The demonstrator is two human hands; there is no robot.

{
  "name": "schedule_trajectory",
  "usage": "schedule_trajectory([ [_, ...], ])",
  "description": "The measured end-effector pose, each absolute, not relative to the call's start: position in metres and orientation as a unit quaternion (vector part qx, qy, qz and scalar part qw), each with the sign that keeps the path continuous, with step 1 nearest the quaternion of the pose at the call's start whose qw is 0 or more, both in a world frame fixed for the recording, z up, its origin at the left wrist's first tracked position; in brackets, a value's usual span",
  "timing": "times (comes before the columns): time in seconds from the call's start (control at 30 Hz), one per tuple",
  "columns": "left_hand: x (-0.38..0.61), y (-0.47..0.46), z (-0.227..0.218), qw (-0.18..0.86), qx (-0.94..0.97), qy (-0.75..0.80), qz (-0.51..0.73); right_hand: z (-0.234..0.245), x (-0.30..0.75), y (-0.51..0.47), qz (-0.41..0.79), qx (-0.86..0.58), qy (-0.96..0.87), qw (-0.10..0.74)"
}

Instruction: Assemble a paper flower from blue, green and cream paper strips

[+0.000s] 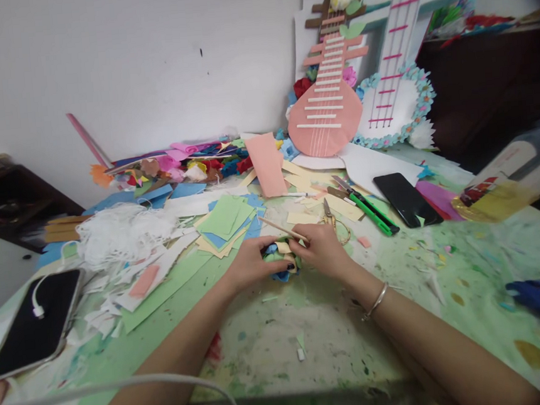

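Observation:
My left hand is curled round a small paper flower made of blue, green and pale yellow pieces, low over the table's middle. Close against its right side, my right hand grips a thin wooden stick that points up and to the left. The right fingertips touch the flower, and fingers of both hands hide much of it. Just beyond the hands lies a stack of green, blue and yellow paper sheets. Small gold-handled scissors rest just past my right hand.
A green box cutter and a black phone lie to the right. On the left are tangled white string and another phone. A pink paper lute leans at the back. A white cable crosses the near left.

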State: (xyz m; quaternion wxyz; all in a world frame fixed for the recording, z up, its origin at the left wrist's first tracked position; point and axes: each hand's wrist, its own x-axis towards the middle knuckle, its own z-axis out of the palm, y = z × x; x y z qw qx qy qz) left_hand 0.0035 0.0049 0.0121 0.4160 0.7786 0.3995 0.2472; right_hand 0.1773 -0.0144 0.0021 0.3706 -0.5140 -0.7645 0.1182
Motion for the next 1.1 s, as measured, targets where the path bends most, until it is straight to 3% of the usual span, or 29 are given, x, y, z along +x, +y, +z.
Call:
schedule_trajectory([
  [0.23,0.002,0.006,0.013,0.548,0.679,0.41,0.266,0.013,0.186,-0.016,0.177,-0.542,-0.755,0.325],
  [0.4,0.002,0.006,0.013,0.529,0.664,0.434,0.3,0.021,0.188,-0.019,0.212,-0.5,-0.761,0.354],
  [0.83,0.006,-0.002,0.02,0.543,0.697,0.394,0.253,0.006,0.178,-0.016,0.103,-0.5,-0.766,0.391],
  [1.1,0.004,0.004,0.012,0.526,0.659,0.449,0.295,0.013,0.185,-0.016,0.224,-0.526,-0.74,0.355],
])
